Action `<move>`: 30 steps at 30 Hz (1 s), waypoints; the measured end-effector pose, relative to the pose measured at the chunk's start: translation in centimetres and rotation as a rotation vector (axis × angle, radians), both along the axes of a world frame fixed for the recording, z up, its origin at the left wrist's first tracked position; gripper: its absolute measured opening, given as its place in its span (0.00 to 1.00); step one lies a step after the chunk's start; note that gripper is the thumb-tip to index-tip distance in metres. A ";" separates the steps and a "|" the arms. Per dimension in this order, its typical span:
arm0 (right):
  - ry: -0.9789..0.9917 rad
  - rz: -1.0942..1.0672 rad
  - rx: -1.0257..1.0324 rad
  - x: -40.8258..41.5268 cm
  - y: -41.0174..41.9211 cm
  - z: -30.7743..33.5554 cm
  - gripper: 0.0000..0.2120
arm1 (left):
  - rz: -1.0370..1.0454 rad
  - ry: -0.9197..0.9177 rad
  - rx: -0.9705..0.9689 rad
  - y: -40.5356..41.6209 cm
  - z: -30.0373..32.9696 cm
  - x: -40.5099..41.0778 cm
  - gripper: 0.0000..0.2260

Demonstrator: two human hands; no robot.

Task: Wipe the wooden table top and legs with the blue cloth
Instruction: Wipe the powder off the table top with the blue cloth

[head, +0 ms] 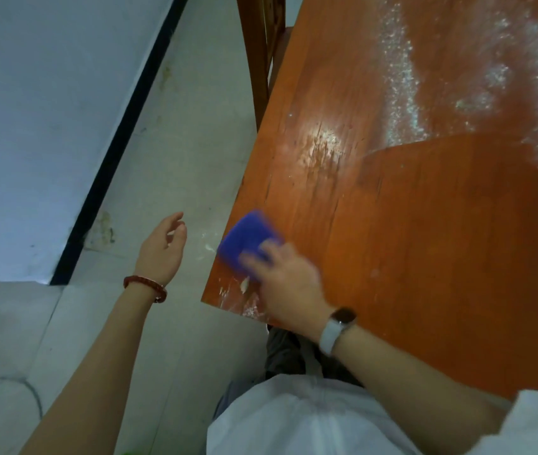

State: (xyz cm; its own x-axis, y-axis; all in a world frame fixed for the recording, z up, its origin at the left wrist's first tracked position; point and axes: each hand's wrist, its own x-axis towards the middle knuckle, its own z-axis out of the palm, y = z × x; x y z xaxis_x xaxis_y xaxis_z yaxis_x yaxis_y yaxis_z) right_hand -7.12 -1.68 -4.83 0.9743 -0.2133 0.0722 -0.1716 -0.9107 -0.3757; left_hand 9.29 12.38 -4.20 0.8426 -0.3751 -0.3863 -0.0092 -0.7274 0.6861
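Left hand (pixel 162 249) hangs off the desk over the grey tiled floor (pixel 176 152), fingers loosely curled, holding nothing. It's idle; could brace on the desk edge if more pressure is needed.

Small folded blue cloth (pixel 248 241) sits on the near-left corner of the orange-brown wooden desk (pixel 441 257), right at the left edge. Right hand (pixel 285 284) presses down on it, fingers spread over the top; motion blur, so exact grip unclear.

White crumbs and smears (pixel 248 300) lie at the corner just beside the cloth. Judgement: keep the palm flat and sweep inward from the edge, otherwise the debris goes onto the floor.

Further right and back, a broad white powdery patch (pixel 497 80) is unwiped. Work toward it in overlapping strokes, refold the cloth when loaded. Desk legs not in view, presumably still to do.
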 end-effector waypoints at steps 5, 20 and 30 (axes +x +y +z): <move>0.240 0.547 0.436 -4.3 4.6 1.7 0.16 | -0.019 -0.058 0.033 0.6 0.8 -0.9 0.17; 0.028 0.058 -0.011 -14.4 -9.6 0.6 0.19 | -0.038 -0.278 0.235 -9.1 0.9 -16.3 0.17; -0.007 -0.123 0.397 -34.1 -26.1 1.2 0.22 | -0.006 -0.275 0.307 -24.4 1.6 -34.3 0.20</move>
